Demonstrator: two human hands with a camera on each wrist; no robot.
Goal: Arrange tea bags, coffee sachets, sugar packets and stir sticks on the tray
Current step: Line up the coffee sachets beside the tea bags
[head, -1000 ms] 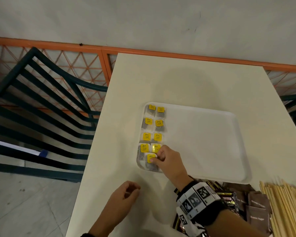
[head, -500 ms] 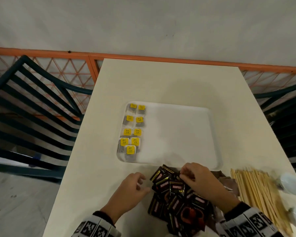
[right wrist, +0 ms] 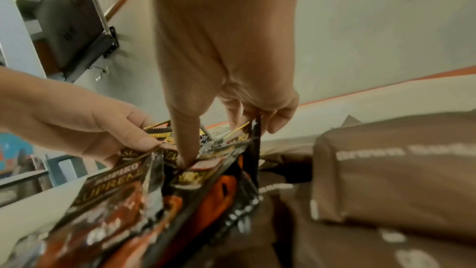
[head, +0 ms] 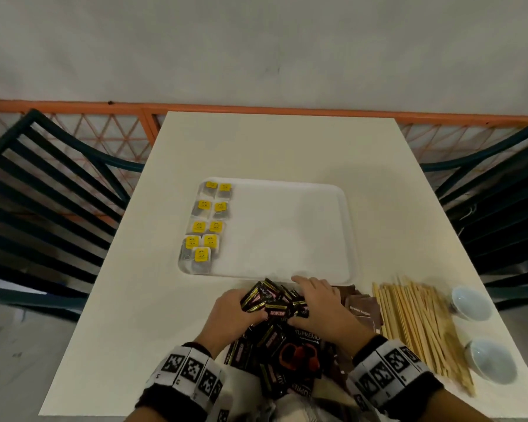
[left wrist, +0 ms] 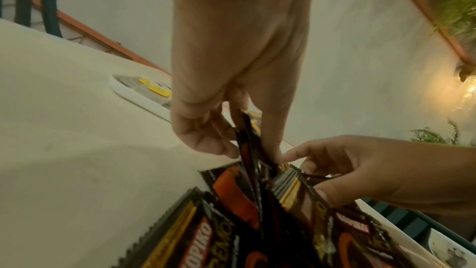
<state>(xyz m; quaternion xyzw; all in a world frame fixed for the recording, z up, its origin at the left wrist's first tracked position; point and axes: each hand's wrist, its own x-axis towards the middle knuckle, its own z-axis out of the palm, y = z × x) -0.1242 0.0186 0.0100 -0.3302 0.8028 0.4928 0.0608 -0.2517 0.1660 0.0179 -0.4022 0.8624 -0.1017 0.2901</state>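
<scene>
A white tray (head: 290, 239) lies mid-table with several yellow-tagged tea bags (head: 206, 226) in two columns along its left side. Just in front of it is a heap of black coffee sachets (head: 275, 339). My left hand (head: 250, 309) and right hand (head: 302, 303) both grip a bunch of sachets (head: 272, 301) from either side. In the left wrist view my left hand (left wrist: 244, 142) pinches upright sachets (left wrist: 247, 150). In the right wrist view my right hand (right wrist: 221, 136) has its thumb pressed into the sachets (right wrist: 226, 150), fingers behind them. Brown sugar packets (head: 363, 309) and wooden stir sticks (head: 418, 324) lie to the right.
Two small white bowls (head: 470, 303) (head: 491, 360) stand near the table's right edge. Dark slatted chairs (head: 43, 193) flank the table on both sides. An orange rail (head: 256, 109) and a grey wall run behind it.
My right hand left the tea bag at the tray's near left corner and came back to the sachet heap. My left hand moved from the bare table onto the heap; both now grip sachets.
</scene>
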